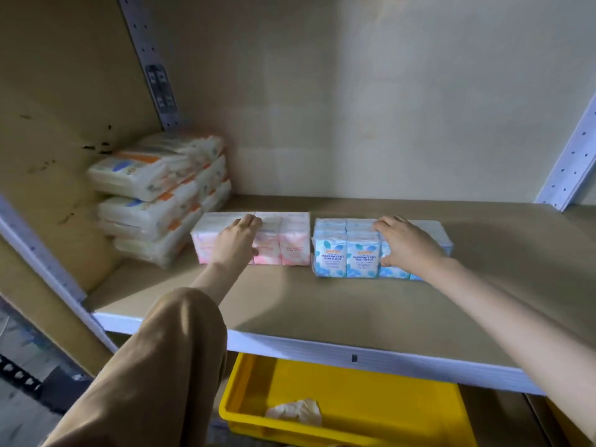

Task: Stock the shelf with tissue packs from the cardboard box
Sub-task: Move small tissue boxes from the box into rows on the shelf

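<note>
I have both hands up on the shelf (354, 304), one on each bundle of small tissue packs. My left hand (237, 241) sits over the pink bundle (293, 243). Its fingers bend over the top and its thumb lies on the front face, so it has hold of the bundle. My right hand (408, 243) does the same on the blue bundle (345, 253), with fingers spread over the top and thumb down the front. Neither hand is wide open, and neither is a tight fist.

Both bundles stand on the shelf, about halfway between its front edge and its back edge. The pink one is nearer the left side. They sit side by side with a thin gap between them, and their printed faces look to the front edge. I think I hold them from the top like this so I can slide them and make one neat row that is easy to read from the front.

In the back left corner lies a stack of big white packs (154, 195), flat, one on top of another, just beside the pink bundle. That corner is taken, so I think the small bundles go to the right of it. The next bundle would fit best to the right of the blue one.

The cardboard box is not in view, so I cannot tell how many packs are left in it. Under the shelf, below its front edge, is a yellow tub (371, 414) with a crumpled white thing (295, 411) inside
</note>
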### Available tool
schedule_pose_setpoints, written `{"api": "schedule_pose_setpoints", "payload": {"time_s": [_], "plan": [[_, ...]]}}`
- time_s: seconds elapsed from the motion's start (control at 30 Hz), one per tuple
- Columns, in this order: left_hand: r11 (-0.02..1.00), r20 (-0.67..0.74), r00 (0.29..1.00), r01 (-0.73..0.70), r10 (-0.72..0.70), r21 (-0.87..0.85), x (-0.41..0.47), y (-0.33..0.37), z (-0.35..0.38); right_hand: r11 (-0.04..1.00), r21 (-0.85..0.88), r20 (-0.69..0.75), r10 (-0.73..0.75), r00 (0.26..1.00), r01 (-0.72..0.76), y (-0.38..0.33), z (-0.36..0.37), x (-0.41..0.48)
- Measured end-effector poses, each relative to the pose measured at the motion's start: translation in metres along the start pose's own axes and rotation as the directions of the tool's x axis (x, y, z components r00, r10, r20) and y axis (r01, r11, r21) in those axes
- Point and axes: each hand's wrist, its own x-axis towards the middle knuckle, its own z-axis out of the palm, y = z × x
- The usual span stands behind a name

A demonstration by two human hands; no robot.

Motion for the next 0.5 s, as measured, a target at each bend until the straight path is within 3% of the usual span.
{"api": "schedule_pose_setpoints", "payload": {"time_s": [0.5], "plan": [[0.993,-0.104,0.989,-0.114,0.109,-0.041,0.151,-0.022,0.03,0.995,-0.053,-0.147,0.077,0.986,-0.085,0.013,0.019,0.152]]}}
